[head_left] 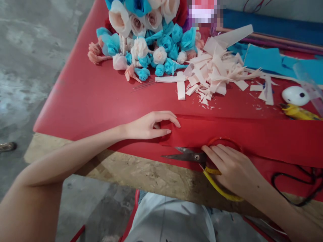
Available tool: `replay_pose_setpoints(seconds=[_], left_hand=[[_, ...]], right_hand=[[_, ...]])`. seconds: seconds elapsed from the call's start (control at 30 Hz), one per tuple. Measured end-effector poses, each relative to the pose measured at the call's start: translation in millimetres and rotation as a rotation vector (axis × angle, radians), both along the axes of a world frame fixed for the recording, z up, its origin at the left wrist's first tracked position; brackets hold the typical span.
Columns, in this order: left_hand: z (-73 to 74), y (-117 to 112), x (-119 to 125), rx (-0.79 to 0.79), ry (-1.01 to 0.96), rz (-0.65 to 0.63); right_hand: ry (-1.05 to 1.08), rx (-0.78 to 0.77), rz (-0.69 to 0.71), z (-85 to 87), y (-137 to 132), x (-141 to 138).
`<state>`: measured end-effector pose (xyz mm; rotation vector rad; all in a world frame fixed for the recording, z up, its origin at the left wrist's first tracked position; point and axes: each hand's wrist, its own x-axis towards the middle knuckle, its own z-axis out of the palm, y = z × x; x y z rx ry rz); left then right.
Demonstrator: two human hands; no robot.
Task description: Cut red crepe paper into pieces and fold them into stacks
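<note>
A long folded strip of red crepe paper [214,132] lies along the front of the table. My left hand [148,125] rests at its left end, thumb and fingers curved and apart, fingertips touching the paper. My right hand [232,168] is closed on a pair of scissors [190,156] with yellow-wrapped handles. The blades point left and stand partly open beside the lower edge of the strip, near its left end. Part of the handles is hidden by my right hand.
Blue, white and peach paper flowers [151,43] are heaped at the back. Right of them are pale paper scraps [217,70] and blue paper pieces [263,58]. A white round object [295,95], a yellow tool [300,112] and a black cord [275,183] lie at the right.
</note>
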<state>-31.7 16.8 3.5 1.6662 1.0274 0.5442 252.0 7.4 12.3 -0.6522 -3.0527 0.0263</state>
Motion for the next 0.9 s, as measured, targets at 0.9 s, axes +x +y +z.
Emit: replay_pose_setpoints(seconds=[0.9], left_hand=[[-3.3,0.0,-1.2,0.057,-0.009,0.007]], right_hand=[[0.101,0.048,0.112,-7.0,12.7,-0.4]])
